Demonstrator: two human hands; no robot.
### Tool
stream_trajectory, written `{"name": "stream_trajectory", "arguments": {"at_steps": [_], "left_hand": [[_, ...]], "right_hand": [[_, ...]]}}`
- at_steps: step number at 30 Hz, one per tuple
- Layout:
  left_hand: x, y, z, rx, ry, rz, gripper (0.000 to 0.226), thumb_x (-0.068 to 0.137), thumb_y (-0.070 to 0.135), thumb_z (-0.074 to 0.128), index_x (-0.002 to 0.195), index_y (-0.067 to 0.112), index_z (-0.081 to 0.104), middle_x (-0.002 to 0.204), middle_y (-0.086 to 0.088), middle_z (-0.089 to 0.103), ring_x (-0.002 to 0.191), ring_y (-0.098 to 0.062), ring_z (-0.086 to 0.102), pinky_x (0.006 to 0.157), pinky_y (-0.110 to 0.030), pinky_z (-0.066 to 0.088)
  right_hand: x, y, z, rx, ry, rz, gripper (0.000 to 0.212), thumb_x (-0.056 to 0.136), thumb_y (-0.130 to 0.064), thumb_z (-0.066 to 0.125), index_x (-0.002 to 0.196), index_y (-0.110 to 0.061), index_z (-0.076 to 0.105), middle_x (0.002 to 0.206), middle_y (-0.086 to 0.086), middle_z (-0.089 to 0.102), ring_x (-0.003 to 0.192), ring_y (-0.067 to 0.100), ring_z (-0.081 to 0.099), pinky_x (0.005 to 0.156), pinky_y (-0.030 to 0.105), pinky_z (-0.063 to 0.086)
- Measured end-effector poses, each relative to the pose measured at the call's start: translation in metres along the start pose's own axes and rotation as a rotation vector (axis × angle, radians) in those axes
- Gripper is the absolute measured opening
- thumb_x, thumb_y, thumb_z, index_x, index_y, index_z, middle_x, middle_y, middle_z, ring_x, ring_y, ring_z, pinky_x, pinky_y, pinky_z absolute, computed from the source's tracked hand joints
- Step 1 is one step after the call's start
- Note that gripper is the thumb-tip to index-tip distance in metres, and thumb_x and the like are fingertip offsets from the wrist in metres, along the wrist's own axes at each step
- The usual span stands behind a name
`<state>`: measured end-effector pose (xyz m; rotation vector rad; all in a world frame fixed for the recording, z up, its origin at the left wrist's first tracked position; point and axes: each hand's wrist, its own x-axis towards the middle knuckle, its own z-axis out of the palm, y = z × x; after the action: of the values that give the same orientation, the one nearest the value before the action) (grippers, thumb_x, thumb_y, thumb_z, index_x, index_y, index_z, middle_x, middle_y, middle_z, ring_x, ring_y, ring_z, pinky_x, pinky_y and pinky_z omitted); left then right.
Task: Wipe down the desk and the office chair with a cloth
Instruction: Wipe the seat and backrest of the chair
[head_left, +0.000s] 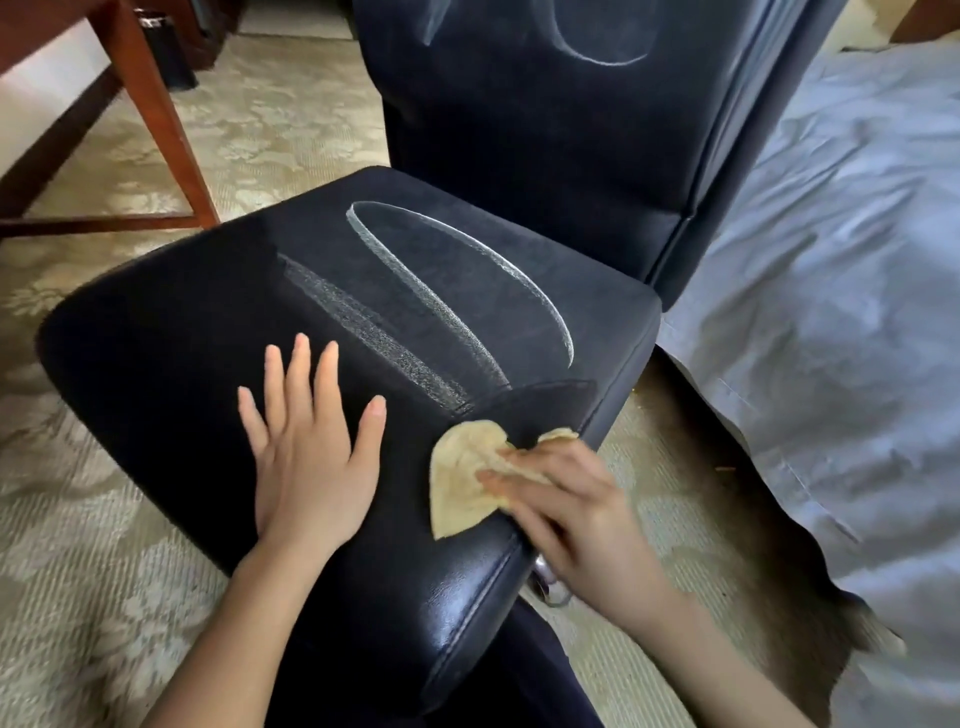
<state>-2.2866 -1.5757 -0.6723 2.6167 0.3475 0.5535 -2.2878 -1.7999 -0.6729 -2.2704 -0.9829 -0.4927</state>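
Head view: left hand (311, 457) lies flat, fingers straight, on the black chair seat (171, 364); just beside it, right hand (566, 504) grips a yellow cloth (462, 483).

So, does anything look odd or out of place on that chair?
Yes: pale curved streaks cross the dark seat, and similar ones mark the backrest. They look like wipe marks or residue, not damage. The right hand holds the cloth at the seat's edge.

No legible text, label, brand or number anywhere, perhaps through blur.
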Motion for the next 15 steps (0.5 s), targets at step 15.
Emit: {"name": "stream_trajectory", "arguments": {"at_steps": [15], "left_hand": [[0.005, -0.012, 0.000, -0.092, 0.078, -0.040, 0.059, 0.088, 0.039, 0.034, 0.139, 0.010, 0.044, 0.154, -0.007, 0.030, 0.146, -0.022, 0.011, 0.119, -0.041, 0.000]], "right_hand": [[0.077, 0.149, -0.031, -0.360, 0.136, 0.561, 0.018, 0.092, -0.011, 0.056, 0.087, -0.005, 0.072, 0.085, 0.019, 0.067, 0.088, 0.042, 0.055, 0.078, 0.028, 0.032]]}}
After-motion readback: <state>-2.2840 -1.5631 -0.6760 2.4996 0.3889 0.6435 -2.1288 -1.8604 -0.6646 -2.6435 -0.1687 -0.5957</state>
